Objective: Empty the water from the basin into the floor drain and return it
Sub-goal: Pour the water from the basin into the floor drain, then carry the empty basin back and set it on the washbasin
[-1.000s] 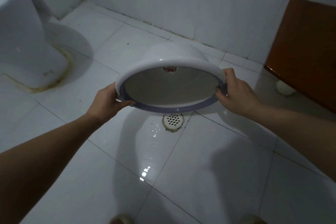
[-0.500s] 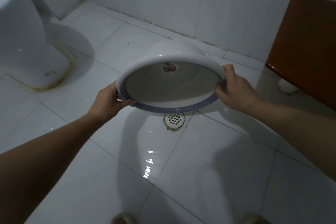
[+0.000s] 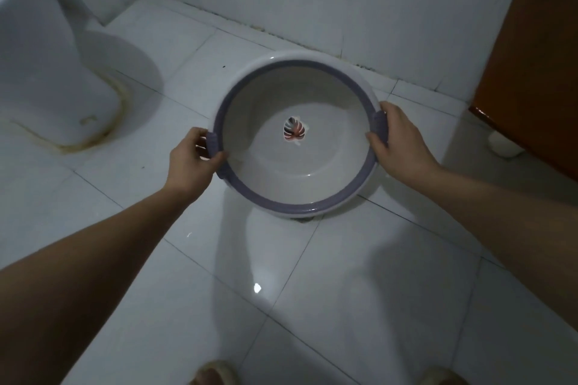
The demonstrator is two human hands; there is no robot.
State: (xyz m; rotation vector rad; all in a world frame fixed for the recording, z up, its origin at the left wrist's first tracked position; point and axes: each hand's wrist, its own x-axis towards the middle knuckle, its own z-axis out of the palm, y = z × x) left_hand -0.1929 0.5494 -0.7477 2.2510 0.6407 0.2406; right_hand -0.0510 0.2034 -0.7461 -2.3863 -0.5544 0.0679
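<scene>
The basin (image 3: 275, 194) is white with a purple rim and a leaf picture on its bottom. It hangs above the floor with its mouth turned up toward me, and no pool of water shows inside it. My left hand (image 3: 190, 162) grips the rim on the left side and my right hand (image 3: 397, 144) grips it on the right. Only a dark sliver of the floor drain (image 3: 302, 219) peeks out under the basin's near edge; the basin hides the remainder. The floor tiles in front of the drain shine wet.
A white toilet base (image 3: 53, 87) with a stained foot stands at the left. A brown wooden door or cabinet (image 3: 531, 78) is at the right, with a small white object (image 3: 503, 147) below it. The white tiled wall runs close behind the basin. My slippered feet (image 3: 212, 373) are at the bottom edge.
The basin was tipped steeply away from me, with the drain visible below it. Both hands have turned it back so its mouth faces up, and it now covers the drain.
</scene>
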